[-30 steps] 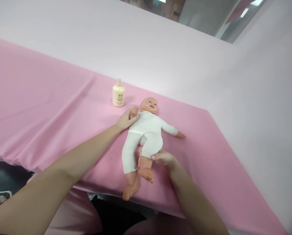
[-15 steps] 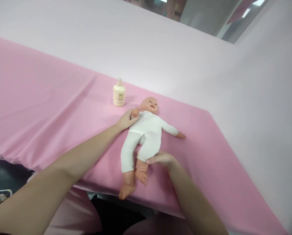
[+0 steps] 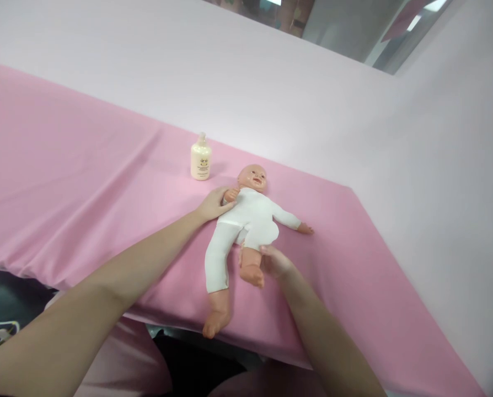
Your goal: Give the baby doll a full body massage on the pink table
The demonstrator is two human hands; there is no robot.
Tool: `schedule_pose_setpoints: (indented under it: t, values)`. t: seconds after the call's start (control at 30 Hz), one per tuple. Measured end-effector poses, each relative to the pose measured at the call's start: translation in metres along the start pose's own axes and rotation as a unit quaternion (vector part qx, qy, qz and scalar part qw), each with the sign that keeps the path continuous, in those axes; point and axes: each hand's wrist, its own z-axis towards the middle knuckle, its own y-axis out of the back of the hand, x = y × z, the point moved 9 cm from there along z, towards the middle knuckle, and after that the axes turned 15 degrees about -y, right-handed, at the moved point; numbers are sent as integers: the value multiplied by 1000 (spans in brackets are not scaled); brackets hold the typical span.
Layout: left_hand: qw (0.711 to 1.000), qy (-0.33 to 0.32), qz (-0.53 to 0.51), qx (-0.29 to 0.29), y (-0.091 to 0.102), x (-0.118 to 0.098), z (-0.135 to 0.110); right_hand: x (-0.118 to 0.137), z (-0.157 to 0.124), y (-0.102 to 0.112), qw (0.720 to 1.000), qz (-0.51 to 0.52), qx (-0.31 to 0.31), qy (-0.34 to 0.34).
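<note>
A baby doll with a white cloth body lies on its back on the pink-covered table, head toward the wall. My left hand is wrapped round the doll's arm on the left side, close to its small hand, with the thumb on the cloth. At the lower leg on the right side, my right hand grips the doll from behind, thumb at the cuff; its other fingers are mostly hidden. That leg is bent up, while the other leg lies straight toward the table's near edge.
A cream-coloured pump bottle stands upright to the left of the doll's head. Behind the table rises a white wall with a window. The cloth has folds on the left.
My right hand has moved up and forward with the doll's leg, bending it toward the belly. My left hand stays nearly in place on the arm.
</note>
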Motion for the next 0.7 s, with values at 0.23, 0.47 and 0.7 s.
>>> schedule_pose_setpoints:
  t: [0.23, 0.47, 0.7]
  values:
    - [1000, -20, 6, 13, 0, -7, 2, 18, -5, 5, 998, -2, -44, 51]
    - [1000, 2, -1, 9, 1, -7, 2, 6, -2, 12, 999, -5, -43, 17]
    - [1000, 2, -21, -2, 0, 1, 0, -1, -3, -4, 1000, -15, 9, -23]
